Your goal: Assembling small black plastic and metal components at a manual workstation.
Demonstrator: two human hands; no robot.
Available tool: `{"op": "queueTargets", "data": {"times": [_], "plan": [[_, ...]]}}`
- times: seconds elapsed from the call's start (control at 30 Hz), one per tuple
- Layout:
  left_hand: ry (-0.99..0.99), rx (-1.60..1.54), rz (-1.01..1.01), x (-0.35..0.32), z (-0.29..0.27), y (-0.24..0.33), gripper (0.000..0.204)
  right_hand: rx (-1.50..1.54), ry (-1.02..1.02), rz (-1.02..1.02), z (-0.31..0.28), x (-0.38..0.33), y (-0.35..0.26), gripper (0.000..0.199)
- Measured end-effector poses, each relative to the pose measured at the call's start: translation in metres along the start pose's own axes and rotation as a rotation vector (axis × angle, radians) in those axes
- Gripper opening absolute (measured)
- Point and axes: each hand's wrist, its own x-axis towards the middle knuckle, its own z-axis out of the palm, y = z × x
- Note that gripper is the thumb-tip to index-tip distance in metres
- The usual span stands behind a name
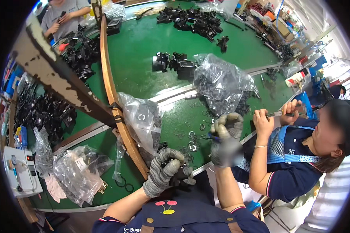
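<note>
My left hand [162, 173], in a grey knit glove, is closed around a black part [179, 178] held low in front of my apron. Much of that part is hidden by my fingers. My right hand [226, 134], also gloved, is raised over the green table with its fingers curled. A slim tool with a bit of blue [210, 136] pokes out from its left side; the rest is covered, and a blurred patch lies over the lower palm. Small metal rings [192, 148] lie scattered on the table between my hands.
A clear bag of dark parts [221, 83] lies beyond my right hand; another plastic bag [142, 116] leans by the wooden strip [108, 77]. Black assemblies [188, 21] pile up at the far side. A co-worker [291, 155] sits close on my right, hands raised.
</note>
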Motion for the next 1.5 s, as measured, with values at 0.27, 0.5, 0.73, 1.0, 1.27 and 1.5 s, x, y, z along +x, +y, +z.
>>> {"op": "queueTargets", "data": {"times": [0.27,0.5,0.73,1.0,1.27,1.5], "plan": [[-0.146,-0.425,-0.069,0.001,-0.007,-0.009,0.043,0.294,-0.422,0.323,0.084,-0.011,-0.109,0.058],[-0.133,-0.282,-0.031,0.001,-0.007,-0.008,0.041,0.180,-0.495,0.348,0.095,-0.026,-0.101,0.056],[-0.059,-0.081,0.003,-0.002,0.000,0.001,0.035,0.077,-0.638,0.236,0.091,-0.033,-0.102,0.042],[-0.131,-0.157,0.039,-0.001,-0.007,-0.009,0.039,0.007,-0.581,0.330,0.091,-0.033,-0.106,0.028],[-0.075,0.252,0.103,-0.003,-0.001,0.007,0.054,-0.176,-0.715,0.122,0.091,-0.035,-0.094,0.024],[-0.068,0.083,0.091,-0.003,-0.014,-0.006,0.061,-0.221,-0.721,-0.104,0.085,-0.051,-0.061,0.061]]}}
